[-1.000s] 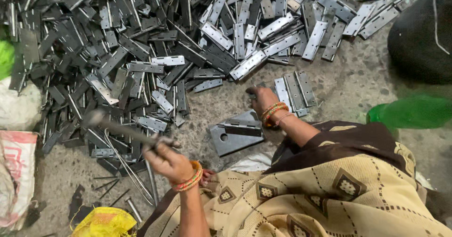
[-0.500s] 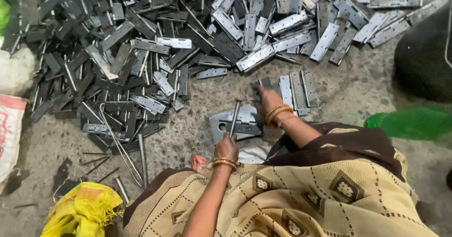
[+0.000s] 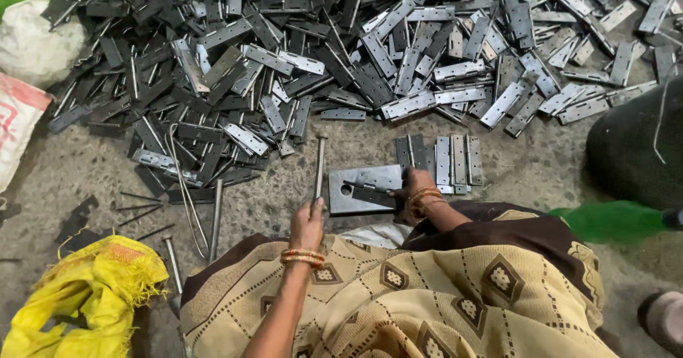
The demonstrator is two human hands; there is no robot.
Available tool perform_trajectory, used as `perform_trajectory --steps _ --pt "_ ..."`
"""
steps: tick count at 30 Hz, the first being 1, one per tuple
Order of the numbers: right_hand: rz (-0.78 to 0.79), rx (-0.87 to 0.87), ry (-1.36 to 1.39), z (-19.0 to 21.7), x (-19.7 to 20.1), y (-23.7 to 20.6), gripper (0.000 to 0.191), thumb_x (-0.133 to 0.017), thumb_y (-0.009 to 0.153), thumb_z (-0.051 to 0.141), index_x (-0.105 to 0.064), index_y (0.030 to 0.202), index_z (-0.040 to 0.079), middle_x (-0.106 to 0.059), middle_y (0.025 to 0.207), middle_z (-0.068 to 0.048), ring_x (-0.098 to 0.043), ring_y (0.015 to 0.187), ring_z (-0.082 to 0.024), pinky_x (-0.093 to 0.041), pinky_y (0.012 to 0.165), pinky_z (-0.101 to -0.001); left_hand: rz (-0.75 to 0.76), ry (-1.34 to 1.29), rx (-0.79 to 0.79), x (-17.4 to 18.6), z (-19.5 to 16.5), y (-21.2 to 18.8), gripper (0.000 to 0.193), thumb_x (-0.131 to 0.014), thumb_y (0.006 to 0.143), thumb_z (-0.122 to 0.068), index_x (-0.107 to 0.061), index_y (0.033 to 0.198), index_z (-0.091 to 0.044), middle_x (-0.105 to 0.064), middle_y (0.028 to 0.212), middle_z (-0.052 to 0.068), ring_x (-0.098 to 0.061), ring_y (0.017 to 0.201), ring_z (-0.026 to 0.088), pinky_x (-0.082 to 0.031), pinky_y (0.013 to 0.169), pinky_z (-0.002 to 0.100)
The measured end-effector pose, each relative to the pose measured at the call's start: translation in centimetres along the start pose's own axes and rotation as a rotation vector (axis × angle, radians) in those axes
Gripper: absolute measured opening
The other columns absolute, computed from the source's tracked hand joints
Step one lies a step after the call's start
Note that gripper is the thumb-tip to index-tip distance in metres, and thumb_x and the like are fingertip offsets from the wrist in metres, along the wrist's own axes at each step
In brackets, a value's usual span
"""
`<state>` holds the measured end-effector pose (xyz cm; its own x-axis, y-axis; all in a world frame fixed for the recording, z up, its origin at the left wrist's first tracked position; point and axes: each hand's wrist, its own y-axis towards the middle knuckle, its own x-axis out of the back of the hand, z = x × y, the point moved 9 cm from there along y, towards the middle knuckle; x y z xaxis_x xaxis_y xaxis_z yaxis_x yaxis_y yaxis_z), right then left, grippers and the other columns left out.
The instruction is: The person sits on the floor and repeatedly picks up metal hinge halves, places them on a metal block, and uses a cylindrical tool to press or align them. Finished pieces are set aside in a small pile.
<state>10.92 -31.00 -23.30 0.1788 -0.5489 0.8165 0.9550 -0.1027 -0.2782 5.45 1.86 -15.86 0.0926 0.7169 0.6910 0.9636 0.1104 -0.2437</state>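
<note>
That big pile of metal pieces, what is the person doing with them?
A person sits on the floor before a big heap of flat metal hinge pieces. The left hand holds a thin metal rod, its far end pointing toward the heap. The right hand presses a dark hinge piece onto a square metal plate. A neat row of hinges lies just beyond that hand, and a yellow sack lies to the left.

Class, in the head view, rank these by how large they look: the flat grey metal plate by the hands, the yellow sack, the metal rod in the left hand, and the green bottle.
1. yellow sack, though nearness to the camera may enlarge it
2. green bottle and flat grey metal plate: too alike to rank
3. metal rod, held in the left hand, long but thinnest
</note>
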Motion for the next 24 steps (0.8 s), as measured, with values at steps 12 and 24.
perform_trajectory --steps 12,24 --pt "-0.18 0.288 0.144 7.9 8.9 -1.2 0.024 -0.08 0.077 0.013 -0.081 0.101 0.012 -0.077 0.09 -0.015 -0.077 0.079 -0.029 -0.061 0.074 -0.0372 -0.057 -0.233 -0.07 -2.2 5.4 -0.8 0.051 -0.055 0.103 -0.044 -0.068 0.097 0.004 -0.068 0.088 0.028 -0.064 0.081 0.044 -0.049 0.077 0.054" --pt "-0.136 0.058 0.716 6.9 4.0 -2.7 0.031 -0.082 0.083 0.008 -0.076 0.112 0.003 -0.08 0.096 -0.012 -0.075 0.078 -0.017 -0.065 0.067 -0.0313 -0.149 0.002 -0.245 -2.5 3.0 -1.6 0.052 -0.05 0.104 -0.047 -0.072 0.091 -0.002 -0.066 0.083 0.026 -0.062 0.089 0.046 -0.042 0.098 0.06"
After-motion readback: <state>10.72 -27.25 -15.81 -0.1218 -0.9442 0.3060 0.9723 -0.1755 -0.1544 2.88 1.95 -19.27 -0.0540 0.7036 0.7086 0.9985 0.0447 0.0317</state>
